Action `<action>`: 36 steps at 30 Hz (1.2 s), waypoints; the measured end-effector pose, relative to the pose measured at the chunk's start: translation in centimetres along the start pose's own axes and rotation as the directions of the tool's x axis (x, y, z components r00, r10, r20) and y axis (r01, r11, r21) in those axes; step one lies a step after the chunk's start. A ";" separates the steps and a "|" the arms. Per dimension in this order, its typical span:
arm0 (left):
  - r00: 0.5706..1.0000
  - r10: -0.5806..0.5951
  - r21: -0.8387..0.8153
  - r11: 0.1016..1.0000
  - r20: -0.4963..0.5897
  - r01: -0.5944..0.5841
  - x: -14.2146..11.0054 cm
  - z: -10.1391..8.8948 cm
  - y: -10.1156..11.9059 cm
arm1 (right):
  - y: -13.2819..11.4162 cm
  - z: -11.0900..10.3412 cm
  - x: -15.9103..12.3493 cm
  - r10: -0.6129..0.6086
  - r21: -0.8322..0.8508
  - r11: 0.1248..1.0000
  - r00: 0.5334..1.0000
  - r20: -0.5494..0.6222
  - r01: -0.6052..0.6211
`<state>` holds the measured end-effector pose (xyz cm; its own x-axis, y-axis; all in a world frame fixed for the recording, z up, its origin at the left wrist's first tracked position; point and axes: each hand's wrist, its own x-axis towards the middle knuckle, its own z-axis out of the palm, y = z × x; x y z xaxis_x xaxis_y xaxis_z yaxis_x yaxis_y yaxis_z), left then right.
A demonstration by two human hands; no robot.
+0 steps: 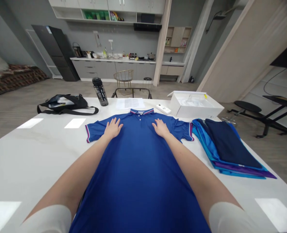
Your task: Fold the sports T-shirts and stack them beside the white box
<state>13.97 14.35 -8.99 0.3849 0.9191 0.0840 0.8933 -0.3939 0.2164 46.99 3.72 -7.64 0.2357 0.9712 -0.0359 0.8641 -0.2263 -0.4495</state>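
Note:
A blue polo shirt (140, 161) lies spread out on the white table (43, 155), its collar pointing away from me and its lower part reaching the bottom of the view. Red and white stripes edge the collar and both sleeves. My left hand (112, 128) rests flat on the upper chest near the left sleeve, fingers spread. On the other side of the button placket, my right hand (160, 127) also lies palm down with its fingers apart. Neither hand grips the fabric.
Folded clothes (233, 145) are stacked at the right, before an open white box (196, 105). A white device (163, 109) and papers (130, 103) lie beyond the collar. A bottle (100, 91) and black bag (65, 103) occupy the far left; a chair (124, 77) stands behind.

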 end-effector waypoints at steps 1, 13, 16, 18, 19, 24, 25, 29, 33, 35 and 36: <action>1.000 -0.008 -0.011 1.000 0.022 0.008 1.5 0.3 -0.6 | 0.2 0.2 1.8 0.027 -0.010 1.000 1.000 0.011 -0.027; 0.992 -0.061 0.066 0.996 0.107 0.054 5.5 2.0 -9.5 | 6.4 0.5 7.8 0.063 -0.192 0.979 0.998 -0.031 -0.067; 0.999 -0.040 0.099 0.994 0.016 0.038 4.8 1.6 -9.5 | 7.3 -0.2 6.2 0.117 -0.203 0.966 0.968 -0.223 -0.163; 0.999 -0.036 0.122 0.992 -0.035 0.040 3.9 1.5 -10.1 | 8.3 -0.6 4.7 0.243 -0.211 0.924 0.915 -0.321 -0.320; 0.998 -0.056 0.127 0.990 -0.031 0.060 3.4 1.5 -10.8 | 8.9 -0.7 4.0 0.307 -0.211 0.899 0.895 -0.324 -0.385; 0.987 -0.134 0.139 0.983 0.085 0.122 1.7 1.5 -14.7 | 11.7 -1.5 2.6 0.387 -0.221 0.877 0.901 -0.197 -0.426; 0.987 -0.133 0.144 0.983 0.094 0.119 1.6 1.5 -15.1 | 12.1 -1.7 2.7 0.388 -0.221 0.879 0.903 -0.186 -0.423; 0.976 -0.190 0.146 0.974 0.106 0.174 1.7 1.2 -15.2 | 12.9 -2.2 3.1 0.389 -0.222 0.882 0.908 -0.155 -0.415; 0.965 -0.241 0.127 0.965 0.100 0.228 2.1 1.2 -14.8 | 13.3 -2.3 3.2 0.379 -0.246 0.882 0.915 -0.134 -0.402; 0.963 -0.247 0.121 0.964 0.102 0.235 2.3 1.2 -14.7 | 13.2 -2.3 3.2 0.372 -0.261 0.881 0.919 -0.133 -0.395; 0.963 -0.248 0.122 0.964 0.105 0.235 2.3 1.2 -14.7 | 13.1 -2.3 3.2 0.370 -0.266 0.881 0.920 -0.132 -0.392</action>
<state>2.03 22.22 -13.17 0.1731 0.9821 -0.0748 0.9803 -0.1645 0.1096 60.12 3.71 -11.62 0.5952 0.7994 -0.0811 0.7866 -0.6003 -0.1444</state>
